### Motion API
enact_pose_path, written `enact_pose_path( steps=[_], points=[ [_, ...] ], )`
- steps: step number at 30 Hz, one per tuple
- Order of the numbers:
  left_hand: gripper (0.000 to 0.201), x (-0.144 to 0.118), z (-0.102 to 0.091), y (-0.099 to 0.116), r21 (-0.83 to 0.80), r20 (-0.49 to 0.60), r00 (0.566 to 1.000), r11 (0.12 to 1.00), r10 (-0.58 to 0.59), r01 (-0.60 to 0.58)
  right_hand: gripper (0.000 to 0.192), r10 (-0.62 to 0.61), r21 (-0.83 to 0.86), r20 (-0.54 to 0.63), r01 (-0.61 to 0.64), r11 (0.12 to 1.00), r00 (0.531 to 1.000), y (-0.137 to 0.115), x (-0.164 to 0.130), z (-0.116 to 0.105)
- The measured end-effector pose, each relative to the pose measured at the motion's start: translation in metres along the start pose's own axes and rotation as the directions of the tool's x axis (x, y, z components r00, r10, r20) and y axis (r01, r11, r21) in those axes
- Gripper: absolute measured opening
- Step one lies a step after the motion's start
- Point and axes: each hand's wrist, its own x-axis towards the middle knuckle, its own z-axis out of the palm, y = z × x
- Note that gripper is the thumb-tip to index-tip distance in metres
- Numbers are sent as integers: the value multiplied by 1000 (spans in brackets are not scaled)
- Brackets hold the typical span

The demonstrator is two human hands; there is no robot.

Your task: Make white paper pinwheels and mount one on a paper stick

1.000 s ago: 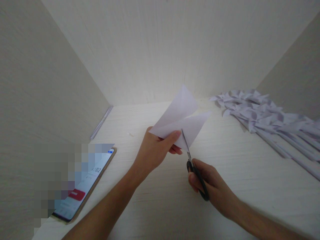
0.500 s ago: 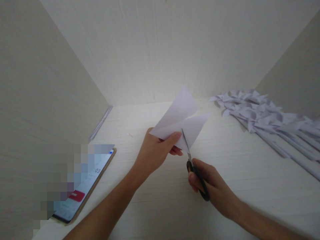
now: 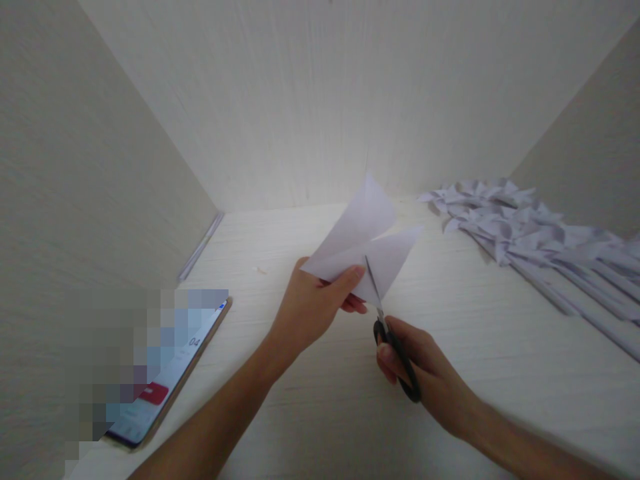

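Observation:
A white sheet of paper (image 3: 357, 230) with a slit running in from its right edge is pinched in my left hand (image 3: 320, 300), thumb on top and fingers underneath. My right hand (image 3: 415, 357) grips black-handled scissors (image 3: 400, 360), with fingers around the handle loops. One blade lies over the paper's lower right part, pointing up and left close to my left thumb. The other blade is hidden, apparently beneath the sheet.
Several white paper pinwheels (image 3: 505, 223) on rolled paper sticks lie heaped at the right. A phone (image 3: 170, 380), partly blurred out, leans at the left. Thin paper sticks (image 3: 203, 247) rest along the left wall. A small scrap (image 3: 260, 271) lies on the white tabletop (image 3: 320, 427).
The paper and my left hand have shifted very slightly to the right. The scissors stay at nearly the same place on the sheet. The phone's digits changed from 03 to 04.

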Motion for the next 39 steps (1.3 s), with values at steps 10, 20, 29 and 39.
enact_pose_path(
  steps=[10, 20, 29, 39],
  points=[
    [18, 1, 0, -2, -31, 10, 1000, 1000, -3, 3, 34, 12, -2, -19, -12, 1000, 1000, 1, 0, -1],
    [16, 2, 0, -2, -60, 5, 1000, 998, -6, 7, 33, 23, 32, -18, -23, 999, 1000, 2, 1, 0],
    [20, 2, 1, 0, -50, -37, 999, 999, 0, -2, 35, 23, 29, -40, -22, 999, 999, 3, 0, -1],
    [18, 10, -18, 7, -71, -189, 975, 988, 119, -134, 36, -19, 77, -10, 20, 997, 1000, 1, 1, -1]
  ],
)
